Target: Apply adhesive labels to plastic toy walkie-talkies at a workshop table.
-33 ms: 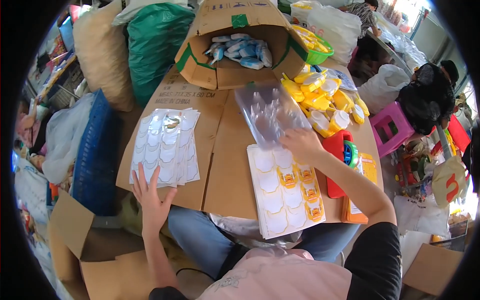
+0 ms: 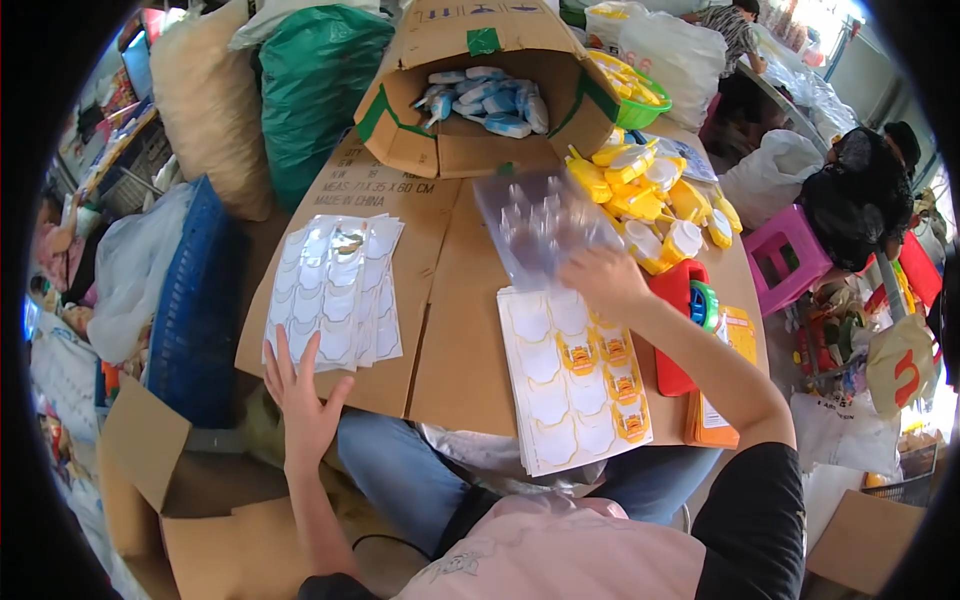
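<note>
Left hand (image 2: 308, 388) is spread wide, fingertips at the near edge of the left sticker sheets (image 2: 340, 285); the right hand (image 2: 603, 276) bends down over the clear plastic sheet (image 2: 535, 235), blurred, so I cannot tell whether it grips. That plastic lies ahead and slightly left of the right hand, much the nearer of the two; its long axis runs away from the person, the far end leaning left. One such sheet shows.

Just nearer the person is one stack of right sticker sheets (image 2: 560, 425), its long axis leaning the same way; its sheets cannot be counted, but four yellow labels show plainly on top. The left sheets number at least two, overlapping, well apart from that stack on the cardboard (image 2: 460, 350).

Right of the plastic lie one heap of yellow-and-white pieces (image 2: 640, 195), too jumbled to count, and one red container (image 2: 675, 350). Beyond are one box (image 2: 400, 150) of blue-and-white pieces (image 2: 500, 100) and one green basket (image 2: 640, 112).
</note>
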A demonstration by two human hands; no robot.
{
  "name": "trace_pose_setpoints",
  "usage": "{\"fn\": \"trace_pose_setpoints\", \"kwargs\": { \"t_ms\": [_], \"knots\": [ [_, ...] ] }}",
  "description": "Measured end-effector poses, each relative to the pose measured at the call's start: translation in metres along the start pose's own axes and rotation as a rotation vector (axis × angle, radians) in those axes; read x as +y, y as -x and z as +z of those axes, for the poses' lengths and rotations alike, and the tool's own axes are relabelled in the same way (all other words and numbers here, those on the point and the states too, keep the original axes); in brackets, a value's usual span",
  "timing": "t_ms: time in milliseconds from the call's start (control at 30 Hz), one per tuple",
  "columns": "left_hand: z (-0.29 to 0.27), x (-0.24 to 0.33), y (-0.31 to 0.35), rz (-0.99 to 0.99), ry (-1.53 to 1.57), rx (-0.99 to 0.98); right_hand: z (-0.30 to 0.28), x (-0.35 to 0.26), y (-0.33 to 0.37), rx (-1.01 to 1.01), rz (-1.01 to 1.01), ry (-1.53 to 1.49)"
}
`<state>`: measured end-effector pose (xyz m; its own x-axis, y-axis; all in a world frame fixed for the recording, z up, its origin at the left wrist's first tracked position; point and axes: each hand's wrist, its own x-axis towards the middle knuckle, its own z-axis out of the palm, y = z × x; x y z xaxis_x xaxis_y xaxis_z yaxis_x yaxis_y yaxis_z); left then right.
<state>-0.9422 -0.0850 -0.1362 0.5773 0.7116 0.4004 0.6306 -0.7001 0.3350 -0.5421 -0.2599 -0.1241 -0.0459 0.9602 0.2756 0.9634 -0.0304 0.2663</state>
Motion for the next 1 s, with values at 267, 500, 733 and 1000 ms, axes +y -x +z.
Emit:
{"fn": "trace_pose_setpoints", "kwargs": {
  "t_ms": [267,500,733,1000],
  "knots": [
    [-0.037,-0.022,0.048,-0.153,0.031,0.059,-0.067,-0.081,-0.101,0.412,-0.169,-0.410],
    [-0.051,-0.001,0.059,-0.137,0.040,0.049,-0.012,-0.181,-0.148,0.615,-0.280,-0.401],
    [-0.041,-0.002,0.050,-0.113,0.099,0.034,0.023,-0.224,-0.173,0.384,-0.098,-0.427],
    [-0.016,0.017,0.040,0.017,0.233,0.016,-0.008,-0.118,-0.131,0.305,-0.090,-0.483]
  ]
}}
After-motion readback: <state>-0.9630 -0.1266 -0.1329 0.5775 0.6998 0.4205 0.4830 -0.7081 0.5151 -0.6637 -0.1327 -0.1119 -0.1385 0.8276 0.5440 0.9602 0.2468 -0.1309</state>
